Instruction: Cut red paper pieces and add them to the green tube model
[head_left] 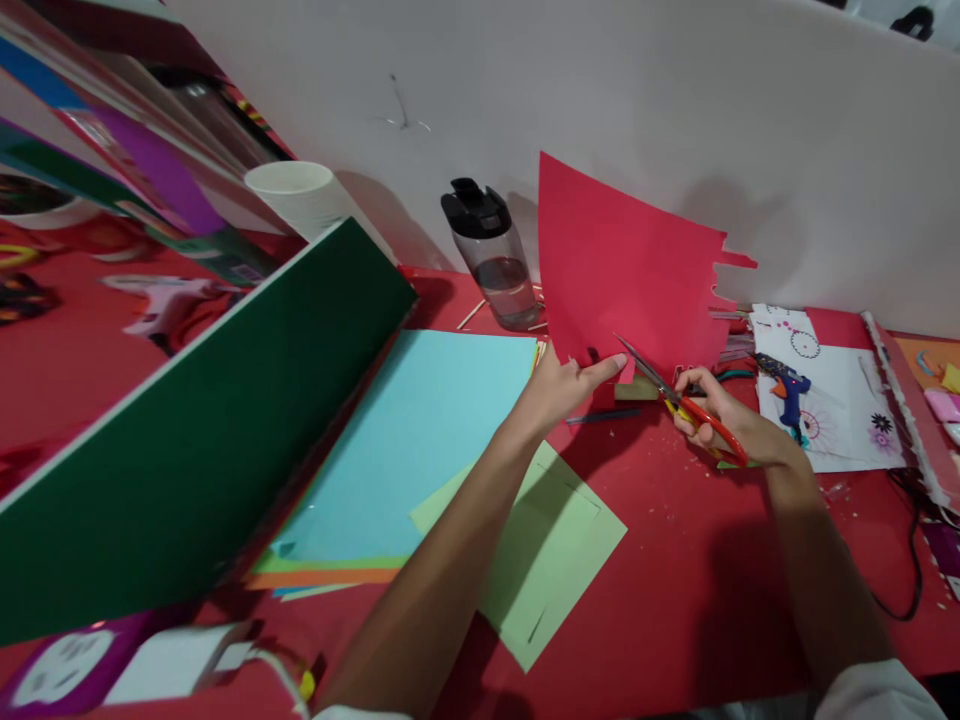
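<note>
Left hand (566, 385) has the bottom edge of a red sheet (630, 260) pinched, thumb in front; right hand (712, 410) is wrapped around the orange-and-yellow handles of some metal-bladed scissors (660, 383), blades in front of the sheet. My landmark's the see-through water bottle (499, 262) with the black lid: the red sheet is just right of it, smooth and slightly curved, right side all ragged notches and one skinny tongue. Flat light blue paper (427, 420) sits nearer the camera than the bottle. Far right of it, white paper (855, 400) printed with flowery circles. Left of it, a small label (246, 272), too tiny to read.
</note>
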